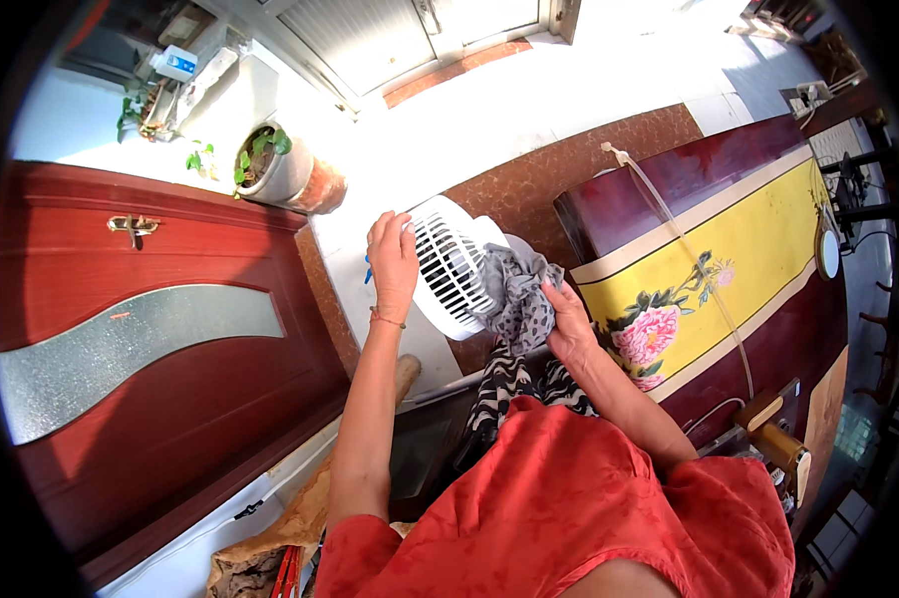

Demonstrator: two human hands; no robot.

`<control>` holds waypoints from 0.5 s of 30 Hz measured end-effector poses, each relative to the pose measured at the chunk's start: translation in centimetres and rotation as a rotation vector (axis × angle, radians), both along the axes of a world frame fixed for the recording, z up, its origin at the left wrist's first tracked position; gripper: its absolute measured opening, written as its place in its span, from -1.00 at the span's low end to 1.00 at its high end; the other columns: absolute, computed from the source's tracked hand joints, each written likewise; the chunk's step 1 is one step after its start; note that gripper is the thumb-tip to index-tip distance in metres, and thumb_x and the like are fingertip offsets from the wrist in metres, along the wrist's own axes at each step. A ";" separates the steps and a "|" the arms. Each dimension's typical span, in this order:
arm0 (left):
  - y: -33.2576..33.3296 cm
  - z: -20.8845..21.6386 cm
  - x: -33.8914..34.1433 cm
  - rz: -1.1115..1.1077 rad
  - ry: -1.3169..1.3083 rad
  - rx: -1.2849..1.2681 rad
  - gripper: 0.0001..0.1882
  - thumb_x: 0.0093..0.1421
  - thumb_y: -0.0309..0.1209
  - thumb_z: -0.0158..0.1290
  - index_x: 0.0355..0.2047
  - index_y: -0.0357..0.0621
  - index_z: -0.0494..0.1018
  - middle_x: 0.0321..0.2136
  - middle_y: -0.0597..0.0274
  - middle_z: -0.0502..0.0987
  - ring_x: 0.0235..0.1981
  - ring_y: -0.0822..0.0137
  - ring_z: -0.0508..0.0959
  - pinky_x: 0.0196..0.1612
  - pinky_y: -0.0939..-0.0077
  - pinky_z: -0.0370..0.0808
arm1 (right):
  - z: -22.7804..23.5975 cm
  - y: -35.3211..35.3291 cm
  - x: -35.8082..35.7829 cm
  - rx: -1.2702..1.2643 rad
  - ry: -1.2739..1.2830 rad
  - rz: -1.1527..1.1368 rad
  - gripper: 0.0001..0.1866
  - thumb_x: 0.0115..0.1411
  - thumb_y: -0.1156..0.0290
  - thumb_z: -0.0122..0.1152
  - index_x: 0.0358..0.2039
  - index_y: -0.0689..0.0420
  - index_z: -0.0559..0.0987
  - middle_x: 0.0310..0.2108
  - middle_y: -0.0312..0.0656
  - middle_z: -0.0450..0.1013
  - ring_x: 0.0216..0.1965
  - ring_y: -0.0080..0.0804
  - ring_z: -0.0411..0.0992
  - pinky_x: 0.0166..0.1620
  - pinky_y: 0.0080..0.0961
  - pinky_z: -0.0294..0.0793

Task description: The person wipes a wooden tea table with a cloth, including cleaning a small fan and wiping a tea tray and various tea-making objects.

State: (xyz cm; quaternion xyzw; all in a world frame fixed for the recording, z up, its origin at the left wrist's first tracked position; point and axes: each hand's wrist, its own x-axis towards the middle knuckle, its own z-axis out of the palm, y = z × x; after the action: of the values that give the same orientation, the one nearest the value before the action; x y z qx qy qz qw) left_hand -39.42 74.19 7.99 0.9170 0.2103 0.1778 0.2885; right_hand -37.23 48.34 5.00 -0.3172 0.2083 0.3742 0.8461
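The white grille (pixel 449 261) sits before the knees, left of the bench (pixel 749 164). The left hand (pixel 394 261) lies at its left edge, presumably steadying it (whether the fingers clamp, I cannot tell). Opposite, the right hand (pixel 570 321) pinches a spotted grey cloth (pixel 521 291), bunched perhaps to pad the fingers against the slats.

A home, by its red wooden door (pixel 205 261), potted plant (pixel 282 181) and flowered yellow table runner (pixel 763 239)

The cloth (pixel 521 297) looks matt, the grille (pixel 448 257) plastic.
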 end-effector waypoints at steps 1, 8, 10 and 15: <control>-0.5 0.6 0.0 -0.074 0.028 0.106 -0.70 0.22 -0.35 -0.05 -0.08 -0.23 0.40 -0.01 -0.01 0.38 0.08 -0.02 0.30 0.11 0.24 0.27 | -1.5 -0.1 -1.1 0.036 0.191 -0.058 -0.69 0.29 0.33 -0.02 -0.02 0.20 0.43 -0.09 -0.16 0.47 -0.07 -0.28 0.43 0.06 -0.28 0.41; -2.1 -0.1 0.9 -0.148 0.126 0.147 -0.56 0.27 -0.23 -0.10 0.07 -0.23 0.31 0.06 -0.12 0.31 0.13 -0.10 0.23 0.13 0.12 0.24 | -2.6 6.2 -5.2 -0.239 0.542 -0.325 -0.63 0.32 0.20 -0.14 0.07 0.08 0.35 0.01 -0.22 0.40 0.05 -0.23 0.32 0.15 -0.07 0.19; -1.4 -0.4 0.4 -0.161 0.126 0.191 -0.56 0.27 -0.25 -0.11 0.08 -0.24 0.30 0.07 -0.12 0.31 0.13 -0.10 0.22 0.13 0.11 0.23 | -5.0 7.5 -5.3 -0.328 0.606 -0.368 -0.62 0.32 0.21 -0.14 0.10 0.04 0.32 0.05 -0.20 0.37 0.09 -0.21 0.28 0.17 -0.02 0.13; 0.0 -0.3 -1.3 -0.155 0.166 0.123 -0.58 0.28 -0.31 -0.15 0.08 -0.29 0.29 0.07 -0.12 0.29 0.13 -0.08 0.21 0.16 0.12 0.15 | -8.7 9.1 -5.7 -0.489 0.734 -0.303 -0.50 0.25 0.32 0.02 0.18 0.13 0.24 0.15 -0.13 0.27 0.10 -0.27 0.27 0.10 -0.24 0.28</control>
State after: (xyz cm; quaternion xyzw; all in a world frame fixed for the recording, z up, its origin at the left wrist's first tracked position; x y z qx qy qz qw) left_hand -40.70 74.24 7.65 0.9580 0.1506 0.0910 0.2262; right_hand -42.92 57.46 -3.66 -0.3202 0.6200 0.2739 0.6618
